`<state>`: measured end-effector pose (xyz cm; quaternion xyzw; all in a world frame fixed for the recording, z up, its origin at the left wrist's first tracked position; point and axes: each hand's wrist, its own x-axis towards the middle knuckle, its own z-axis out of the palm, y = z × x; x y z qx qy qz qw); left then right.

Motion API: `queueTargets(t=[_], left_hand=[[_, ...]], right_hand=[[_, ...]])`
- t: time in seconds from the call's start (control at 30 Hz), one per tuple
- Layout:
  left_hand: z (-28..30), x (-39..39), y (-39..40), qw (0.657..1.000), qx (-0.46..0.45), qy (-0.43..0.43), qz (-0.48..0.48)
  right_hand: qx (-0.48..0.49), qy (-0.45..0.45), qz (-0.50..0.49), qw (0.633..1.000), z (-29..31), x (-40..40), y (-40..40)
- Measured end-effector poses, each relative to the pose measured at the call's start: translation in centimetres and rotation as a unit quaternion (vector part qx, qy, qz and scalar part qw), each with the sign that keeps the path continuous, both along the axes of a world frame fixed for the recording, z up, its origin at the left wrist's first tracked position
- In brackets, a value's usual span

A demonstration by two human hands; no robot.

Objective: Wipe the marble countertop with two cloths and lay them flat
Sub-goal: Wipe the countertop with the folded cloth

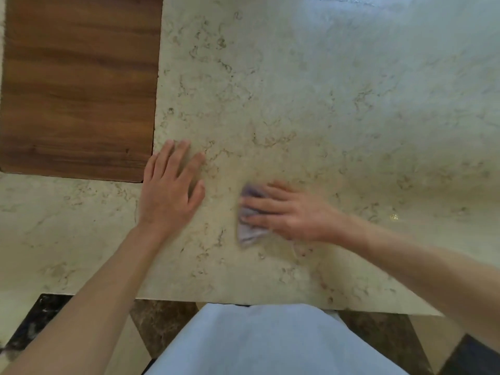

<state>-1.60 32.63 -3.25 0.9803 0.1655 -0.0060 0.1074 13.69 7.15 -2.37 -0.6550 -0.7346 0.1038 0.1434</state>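
A beige veined marble countertop (pixel 311 104) fills most of the view. My right hand (pixel 286 212) lies flat with spread fingers on a small purple-grey cloth (pixel 250 231), pressing it to the marble near the front middle. The cloth is bunched, and part of it is hidden under the palm. My left hand (pixel 170 185) rests palm down on the bare marble to the left of the cloth, fingers apart, with nothing under it. Only one cloth is visible.
A wooden inset panel (pixel 78 85) sits flush in the counter at the back left, just beside my left fingertips. The counter's front edge (pixel 243 303) runs close to my body, with dark and tan floor tiles below. Glare covers the counter's far right.
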Motion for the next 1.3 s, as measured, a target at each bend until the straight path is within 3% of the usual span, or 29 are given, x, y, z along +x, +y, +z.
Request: queueTargets(t=[0.07, 0.13, 0.23, 0.3, 0.37, 0.43, 0.53, 0.63, 0.73, 0.83, 1.03, 1.17, 1.2, 1.23, 1.3], left_hand=[[0.0, 0.0, -0.2, 1.0, 0.002, -0.004, 0.008], [0.1, 0.0, -0.4, 1.0, 0.007, -0.001, 0.01], [0.2, 0.2, -0.5, 1.0, 0.01, 0.002, 0.009], [0.2, 0.2, -0.7, 1.0, 0.007, 0.007, 0.016], [0.1, 0.7, -1.0, 0.999, 0.002, -0.009, 0.038], [0.2, 2.7, -2.1, 0.998, -0.011, -0.035, 0.053], [0.5, 8.3, -5.3, 0.999, -0.02, -0.043, -0.016], [0.6, 13.9, -8.2, 0.995, -0.004, -0.032, -0.098], [-0.1, 17.7, -7.3, 0.996, 0.019, -0.016, -0.083], [-0.2, 19.9, -3.4, 0.998, 0.022, -0.002, -0.05], [0.1, 20.8, -1.4, 0.994, 0.056, -0.019, -0.093], [0.1, 20.8, -1.3, 0.996, 0.023, -0.008, -0.085], [0.1, 20.8, -1.3, 0.996, 0.013, -0.005, -0.083], [0.1, 20.8, -1.3, 0.996, 0.007, -0.002, -0.084], [0.0, 20.9, -1.3, 0.996, 0.0, 0.002, -0.089]], right_hand=[[0.011, -0.064, -0.134, 0.989, -0.2, 8.9, 2.1], [0.012, -0.079, -0.31, 0.948, -0.4, 16.7, 3.3], [0.031, -0.064, -0.45, 0.89, -0.6, 16.9, 5.0], [0.06, -0.069, -0.423, 0.901, -0.8, 9.8, 4.3], [0.021, -0.021, -0.29, 0.957, -0.4, 0.4, 1.4], [-0.015, 0.012, -0.181, 0.983, -0.6, -6.7, -2.9], [-0.042, 0.02, -0.266, 0.963, -0.7, -9.9, -8.8], [-0.068, 0.006, -0.449, 0.891, 0.1, -8.8, -12.9], [-0.086, 0.02, -0.599, 0.796, 0.4, -6.6, -14.7], [-0.114, 0.024, -0.67, 0.733, 0.2, -4.7, -14.5], [-0.153, 0.012, -0.758, 0.634, -0.3, -2.2, -11.9], [-0.121, -0.022, -0.844, 0.523, -0.8, 0.4, -6.1], [-0.105, -0.031, -0.841, 0.53, -0.9, 0.5, -3.6], [-0.087, -0.037, -0.82, 0.564, -1.0, 0.0, -0.7], [-0.059, -0.021, -0.73, 0.68, -1.3, -2.7, 5.4]])
